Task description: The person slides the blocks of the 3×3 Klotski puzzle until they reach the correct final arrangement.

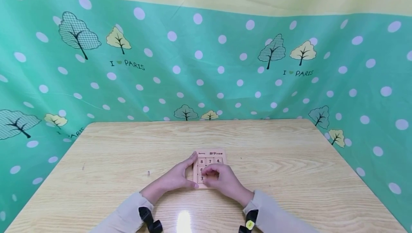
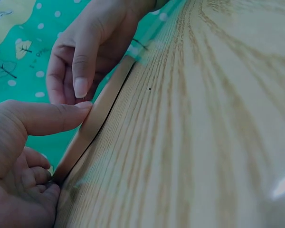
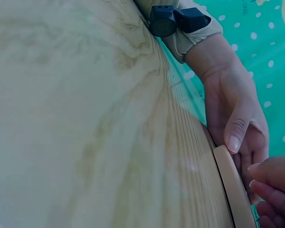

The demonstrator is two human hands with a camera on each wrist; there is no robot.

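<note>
While curled over a numbered board (image 1: 209,161), right fingers (image 1: 212,167), grip unclear, left fingers (image 1: 190,159) clamped on it.

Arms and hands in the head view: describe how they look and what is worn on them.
The left hand and right hand are ungloved. The left sleeve and right sleeve are long and pale. Each cuff carries a chunky black device, left and right; the right one has a yellow patch.
</note>
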